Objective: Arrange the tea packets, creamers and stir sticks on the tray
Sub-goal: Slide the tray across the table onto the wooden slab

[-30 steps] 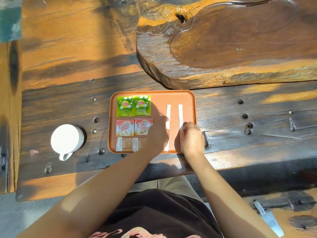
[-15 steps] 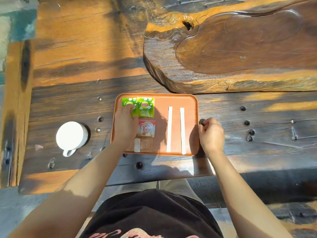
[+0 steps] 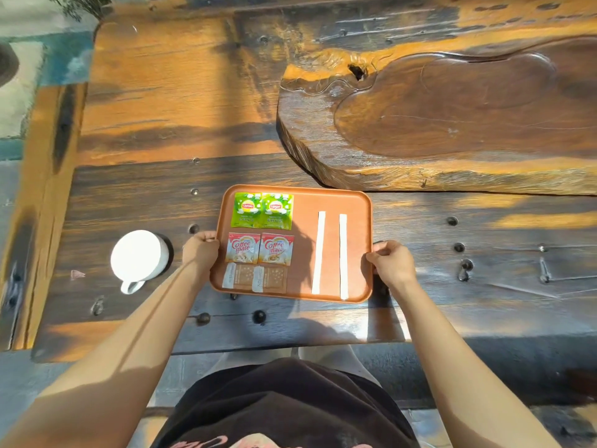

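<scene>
Tray [image 3: 332, 202]: orange-brown, rounded corners, lying on the dark wooden worktop [image 3: 484, 286] near its front edge.
Left hand [image 3: 201, 252]: grip closed over the tray's left rim, thumb on top.
Right hand [image 3: 392, 261]: grip closed over the tray's right rim; the fingers under the rim are hidden.
Tea packets [image 3: 262, 211]: two green sachets side by side at the tray's far left corner, each marked "Lipton"; the smaller print is too fine to read.
Creamers [image 3: 260, 248]: two red-and-white sachets just below the tea, each reading "Coffee mate".
Brown packets [image 3: 255, 278]: two at the tray's near left corner, with white end labels; their writing is too small to make out.
Stir sticks [image 3: 331, 253]: two white strips lying lengthwise, apart, in the tray's right half.
Cup [image 3: 139, 258]: white, on the worktop left of the tray, handle toward the person.
Carved slab [image 3: 452, 124]: large wooden piece beyond the tray, cut off at the right.
</scene>
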Motion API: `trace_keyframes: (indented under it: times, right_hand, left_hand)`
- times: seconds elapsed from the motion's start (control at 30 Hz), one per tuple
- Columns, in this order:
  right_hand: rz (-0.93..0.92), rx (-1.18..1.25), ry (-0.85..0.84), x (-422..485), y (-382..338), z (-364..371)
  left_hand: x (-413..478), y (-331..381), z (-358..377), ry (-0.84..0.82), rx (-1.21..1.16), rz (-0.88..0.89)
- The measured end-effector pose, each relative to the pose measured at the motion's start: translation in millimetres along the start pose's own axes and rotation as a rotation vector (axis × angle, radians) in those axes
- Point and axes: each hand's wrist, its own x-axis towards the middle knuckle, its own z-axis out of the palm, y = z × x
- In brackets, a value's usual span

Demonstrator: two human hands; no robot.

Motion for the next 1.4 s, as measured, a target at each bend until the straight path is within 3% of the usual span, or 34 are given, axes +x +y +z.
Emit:
trace_keyframes:
  times: [0.17, 0.3, 0.5, 0.9, 1.4]
  right_hand:
    - [-0.014, 0.076, -0.033, -6.6, 5.7, -9.5]
    - [-0.049, 0.044, 0.017, -13.8, 8.4, -16.7]
    - [-0.092, -0.014, 0.138, -20.6, 3.2, -29.5]
    - [-0.106, 0.138, 0.384, -31.4, -16.7, -74.3]
    - [-0.237, -0.086, 0.369, 63.2, -42.9, -200.7]
  left_hand:
    - [-10.4, -0.5, -6.3, -0.156, -0.295, -0.023]
    - [-17.2, 4.9, -9.6, -0.242, -0.338, 0.027]
    - [-18.9, 35.3, -12.2, -0.245, -0.444, 0.013]
    - [-39.8, 95.1, 3.3, -0.434, -0.379, 0.105]
    - [-80.7, 187.1, 105.7, -0.310, -0.337, 0.112]
